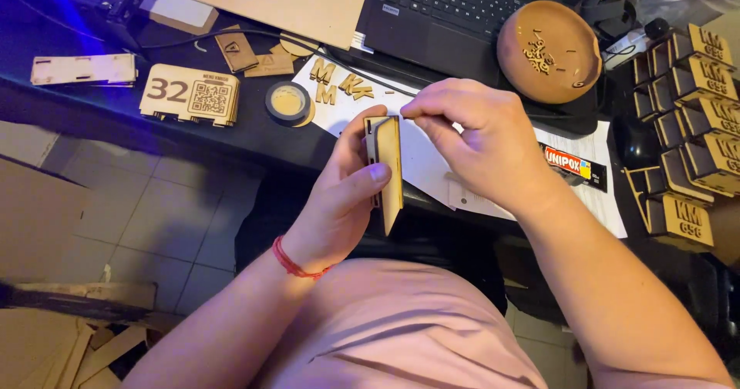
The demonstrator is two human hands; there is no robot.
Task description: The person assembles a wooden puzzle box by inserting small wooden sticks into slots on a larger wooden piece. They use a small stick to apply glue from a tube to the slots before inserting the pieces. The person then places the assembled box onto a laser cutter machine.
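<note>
My left hand [343,196] grips a small flat wooden piece [388,169] edge-on, thumb across its front face, just off the near edge of the dark desk [254,138]. My right hand [482,146] pinches the top edge of that same wooden piece with thumb and forefinger; whether it holds something small between them I cannot tell. A red string bracelet circles my left wrist.
On the desk lie a wooden plaque with a square code [190,94], a tape roll [287,101], loose wooden letters [339,84] on white paper, a wooden bowl [549,50] of small cutouts, a laptop [455,7], a glue tube [574,165]. Several assembled wooden holders [690,119] stand at right. Wood scraps [69,343] lie on the tiled floor.
</note>
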